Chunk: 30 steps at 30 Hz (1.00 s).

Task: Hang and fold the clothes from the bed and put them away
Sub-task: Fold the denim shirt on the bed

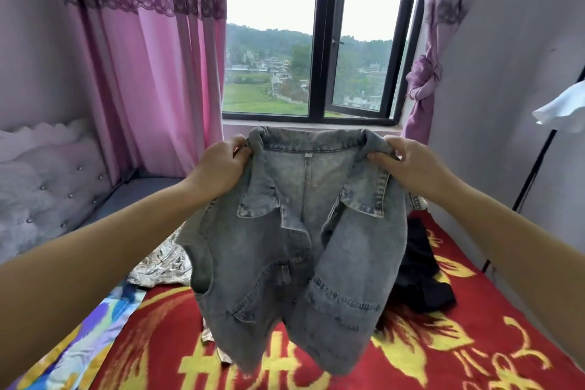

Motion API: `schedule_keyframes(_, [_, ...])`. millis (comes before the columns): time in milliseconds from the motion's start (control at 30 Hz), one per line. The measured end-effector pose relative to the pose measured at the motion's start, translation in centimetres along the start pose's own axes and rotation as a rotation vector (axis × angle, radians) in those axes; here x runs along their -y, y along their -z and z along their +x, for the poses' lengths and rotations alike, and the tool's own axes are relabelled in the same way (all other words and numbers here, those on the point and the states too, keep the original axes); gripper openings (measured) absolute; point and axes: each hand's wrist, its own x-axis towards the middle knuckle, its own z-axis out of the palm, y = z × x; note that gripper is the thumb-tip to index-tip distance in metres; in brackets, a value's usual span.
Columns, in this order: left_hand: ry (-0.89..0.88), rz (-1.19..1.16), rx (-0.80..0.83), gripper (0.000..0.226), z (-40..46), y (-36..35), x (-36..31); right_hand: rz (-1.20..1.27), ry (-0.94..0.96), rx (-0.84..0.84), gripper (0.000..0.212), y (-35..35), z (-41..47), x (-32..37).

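A faded blue denim vest (pixel 294 250) hangs in the air in front of me, its collar up and its open front facing me. My left hand (pixel 218 168) grips the left shoulder by the collar. My right hand (pixel 408 165) grips the right shoulder. The hem dangles just above the red bed cover (pixel 474 342) with yellow patterns. On the bed behind the vest lie a black garment (pixel 418 269) to the right and a pale patterned garment (pixel 161 263) to the left.
A blue and yellow printed cloth (pixel 95 336) lies along the bed's left edge. A padded grey headboard (pixel 47 187) stands at the left. Pink curtains (pixel 152 57) flank a dark-framed window (pixel 319 41). At the right edge a white garment (pixel 563 111) hangs beside a black pole (pixel 535 174).
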Motion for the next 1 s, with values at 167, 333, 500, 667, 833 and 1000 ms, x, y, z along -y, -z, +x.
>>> schedule_keyframes(167, [-0.118, 0.068, -0.118, 0.019, 0.8, 1.1, -1.4, -0.146, 0.136, -0.159, 0.02, 1.0, 0.0, 0.5])
schedule_keyframes(333, [0.219, 0.056, 0.215, 0.019, 2.5, 0.7, -3.3, -0.34, 0.013, -0.071, 0.027, -0.7, 2.0, 1.9])
schedule_keyframes(500, [0.553, -0.598, 0.37, 0.023, 1.8, -1.8, -7.0, -0.099, -0.085, 0.092, 0.03, -4.1, 2.6, 6.4])
schedule_keyframes(667, [0.567, -1.033, 0.356, 0.042, 0.6, -2.2, -9.1, 0.095, 0.033, 0.39, 0.049, -4.4, 1.8, 8.2])
schedule_keyframes(833, [0.456, -0.925, 0.492, 0.033, 0.2, -0.7, -9.1, -0.021, 0.053, 0.545, 0.067, -2.9, 1.9, 6.5])
schedule_keyframes(1000, [-0.267, 0.449, 0.234, 0.087, 1.2, 0.6, -6.9, 0.194, 0.017, 0.562, 0.056, -1.6, 1.8, 5.1])
